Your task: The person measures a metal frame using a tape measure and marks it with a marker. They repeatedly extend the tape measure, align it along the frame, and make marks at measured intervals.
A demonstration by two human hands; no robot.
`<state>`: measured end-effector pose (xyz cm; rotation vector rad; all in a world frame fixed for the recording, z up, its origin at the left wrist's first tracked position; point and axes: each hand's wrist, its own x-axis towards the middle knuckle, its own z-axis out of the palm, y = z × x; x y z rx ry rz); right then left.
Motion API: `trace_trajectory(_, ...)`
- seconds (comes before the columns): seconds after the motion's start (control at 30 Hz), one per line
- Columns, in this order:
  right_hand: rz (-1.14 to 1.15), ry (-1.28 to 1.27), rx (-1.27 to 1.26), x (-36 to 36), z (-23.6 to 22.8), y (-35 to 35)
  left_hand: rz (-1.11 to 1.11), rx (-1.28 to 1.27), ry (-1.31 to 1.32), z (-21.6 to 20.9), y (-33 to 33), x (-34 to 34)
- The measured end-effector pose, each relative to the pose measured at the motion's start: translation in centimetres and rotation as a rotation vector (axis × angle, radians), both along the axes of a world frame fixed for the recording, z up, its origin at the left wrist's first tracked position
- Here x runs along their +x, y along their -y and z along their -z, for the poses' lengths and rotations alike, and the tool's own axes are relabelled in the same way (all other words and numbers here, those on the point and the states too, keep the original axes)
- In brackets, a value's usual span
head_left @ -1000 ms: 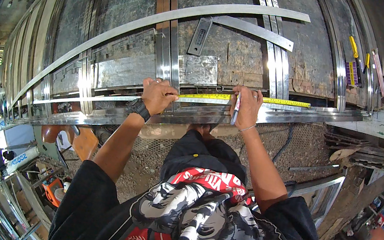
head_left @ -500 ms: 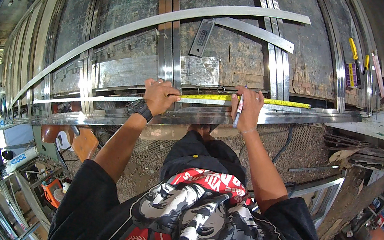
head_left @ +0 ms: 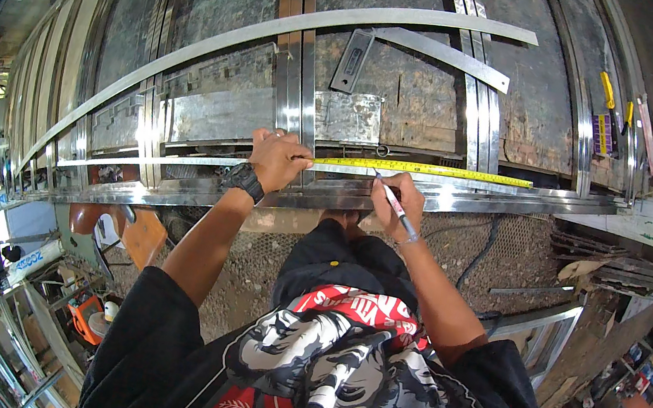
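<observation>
My left hand (head_left: 278,160) pinches the left end of a yellow tape measure blade (head_left: 440,171), with a dark watch on that wrist. The blade stretches rightward along a narrow silver metal strip (head_left: 203,162). In my right hand (head_left: 403,201) is a white marker pen (head_left: 399,210), held in a writing grip. Its tip points at the strip just below the tape, a short way right of my left hand; whether it touches cannot be seen. Beyond the tape lies a bevel square, with a grey handle (head_left: 352,61) and a silver blade (head_left: 447,58).
A long flat metal bar (head_left: 284,27) lies across the shiny crosswise rails (head_left: 289,73) of the workbench. Yellow-handled tools (head_left: 607,90) and a purple-and-yellow packet (head_left: 602,134) sit at the far right. An orange-brown chair (head_left: 143,237) stands below the bench at left.
My right hand has moved left along the tape and turned the marker so its tip faces the strip. My left hand stays at the tape's end.
</observation>
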<state>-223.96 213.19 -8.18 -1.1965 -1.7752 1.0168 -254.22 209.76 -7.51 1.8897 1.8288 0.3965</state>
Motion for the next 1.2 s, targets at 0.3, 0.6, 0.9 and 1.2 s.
trace_trajectory(0.3,-0.066,0.011,0.131,-0.42,-0.15,-0.70,0.001,-0.037,0.000,0.08,0.01,0.01)
trace_trajectory(0.6,-0.110,0.016,0.149,-0.63,-0.32,-0.89,0.009,-0.057,0.008,0.06,-0.04,-0.09)
trace_trajectory(0.9,-0.118,0.014,0.146,-0.70,-0.01,-0.93,0.006,-0.068,-0.002,0.04,-0.11,-0.06)
trace_trajectory(1.2,-0.127,0.000,0.139,-0.71,-0.53,-0.97,0.005,-0.043,0.001,-0.23,-0.17,0.12)
